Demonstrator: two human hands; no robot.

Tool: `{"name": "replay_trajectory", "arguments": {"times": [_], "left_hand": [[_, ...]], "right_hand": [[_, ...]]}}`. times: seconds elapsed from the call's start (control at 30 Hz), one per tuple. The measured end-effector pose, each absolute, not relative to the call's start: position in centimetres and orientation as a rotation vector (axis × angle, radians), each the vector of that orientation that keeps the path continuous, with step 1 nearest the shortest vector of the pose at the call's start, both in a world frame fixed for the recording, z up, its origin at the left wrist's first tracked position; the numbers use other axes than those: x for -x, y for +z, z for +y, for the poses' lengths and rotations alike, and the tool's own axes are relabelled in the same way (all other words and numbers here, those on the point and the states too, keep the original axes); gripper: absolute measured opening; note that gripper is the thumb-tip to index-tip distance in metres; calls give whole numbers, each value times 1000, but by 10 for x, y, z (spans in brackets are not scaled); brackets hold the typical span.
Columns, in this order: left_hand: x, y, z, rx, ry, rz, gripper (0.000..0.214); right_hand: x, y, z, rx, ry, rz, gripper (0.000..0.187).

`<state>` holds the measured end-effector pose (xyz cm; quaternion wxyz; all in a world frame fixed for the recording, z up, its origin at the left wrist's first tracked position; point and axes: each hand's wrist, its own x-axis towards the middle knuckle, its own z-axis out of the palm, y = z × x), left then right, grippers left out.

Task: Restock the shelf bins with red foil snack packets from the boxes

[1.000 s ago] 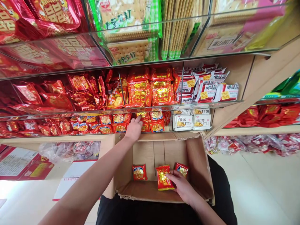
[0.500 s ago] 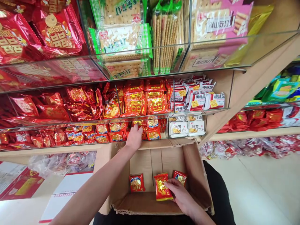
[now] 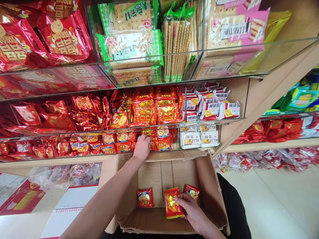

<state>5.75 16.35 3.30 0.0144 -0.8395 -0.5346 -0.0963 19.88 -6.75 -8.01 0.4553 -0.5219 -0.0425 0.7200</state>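
Note:
My left hand (image 3: pixel 144 146) reaches into the lowest shelf row, among small red snack packets (image 3: pixel 163 145). Its fingers are curled and pressed together there, and their tips are hidden, so I cannot tell what they hold. My right hand (image 3: pixel 190 208), closed, pinches a red and gold snack packet (image 3: pixel 172 203) by its right side, over the cardboard box (image 3: pixel 152 219). Inside the box, one red packet (image 3: pixel 145 198) lies on the left and another red packet (image 3: pixel 192 192) lies just beyond my right hand.
White cracker packets (image 3: pixel 200 138) sit to the right of my left hand. Above are a middle row of red packets (image 3: pixel 144 111) and a glass-edged shelf of green-wrapped crackers (image 3: pixel 132 48). Folded white and red cartons (image 3: pixel 69 205) lie on the floor at left. Bagged goods (image 3: pixel 269 159) lie under the right shelf.
The whole view has shifted slightly, with things sitting a little lower in the picture. My left hand stays at the lowest row, and my right hand keeps the packet over the box.

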Motion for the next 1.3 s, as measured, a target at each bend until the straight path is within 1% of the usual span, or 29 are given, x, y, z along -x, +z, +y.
{"name": "replay_trajectory", "arguments": {"times": [0.2, 0.57, 0.9, 1.1, 1.3], "left_hand": [[-56, 31, 166, 2673, -247, -1598, 26], [-52, 34, 164, 2694, -266, -1560, 18], [-42, 39, 153, 2662, -278, -1513, 22], [-43, 37, 164, 2617, -218, -1554, 26], [-50, 33, 168, 2616, -138, -1541, 25]], "right_hand": [[-200, -84, -68, 1247, 1788, -107, 29], [-200, -82, -68, 1272, 1779, -117, 28], [-199, -79, -67, 1305, 1779, -122, 34], [-199, -82, -67, 1293, 1793, -116, 35], [-200, -85, -68, 1283, 1805, -126, 32]]}}
